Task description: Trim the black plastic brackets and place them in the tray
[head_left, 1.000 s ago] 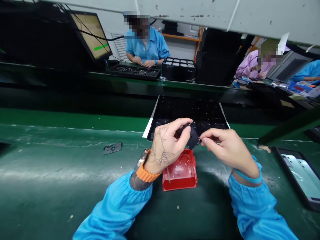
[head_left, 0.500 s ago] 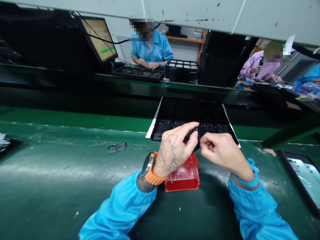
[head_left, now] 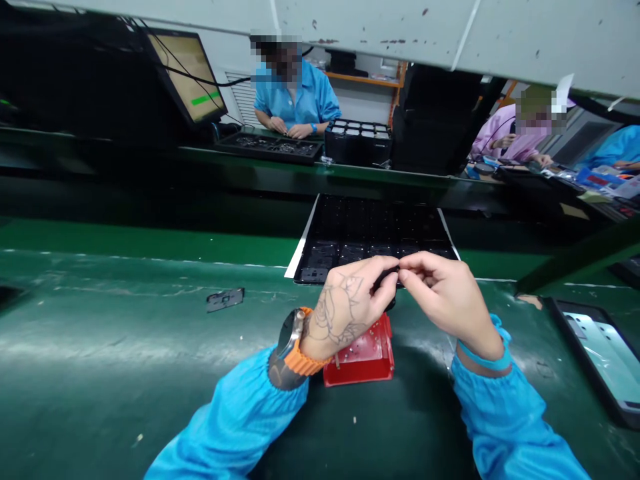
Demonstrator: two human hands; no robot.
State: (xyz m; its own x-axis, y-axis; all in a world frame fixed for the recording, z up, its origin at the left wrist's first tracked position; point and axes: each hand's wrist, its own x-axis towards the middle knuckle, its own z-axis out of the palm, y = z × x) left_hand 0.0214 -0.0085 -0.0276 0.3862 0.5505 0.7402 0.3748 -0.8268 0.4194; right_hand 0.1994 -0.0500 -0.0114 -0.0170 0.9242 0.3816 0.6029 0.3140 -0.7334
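1. Head view, left hand [head_left: 353, 303]: we see its grip clamped on a small black part [head_left: 385, 275], thumb on the near side, fingers on the far side.
2. Right hand [head_left: 443, 293]: thumb and index tips come close together at the part's right end. We cannot tell whether this grip pinches anything.
3. Where the part is: held up between both hands, over the far side of the red bin [head_left: 363, 372] and on the near side of the black tray [head_left: 340, 220] on the green desk [head_left: 175, 407].
4. Progress: the part is in hand, not yet set down; we'd call it mid-handling. Whether the work at its edge is done, we can't say, as fingers cover it; letting go of it is left. A flat dark piece [head_left: 225, 299] lies loose on the desk, well apart from the hands.
5. Direction: the visible strip slants up to the right, towards the right fingertips. We take that as the long axis, tentatively; most of the outline is hidden, and we can't tell which end is the front.
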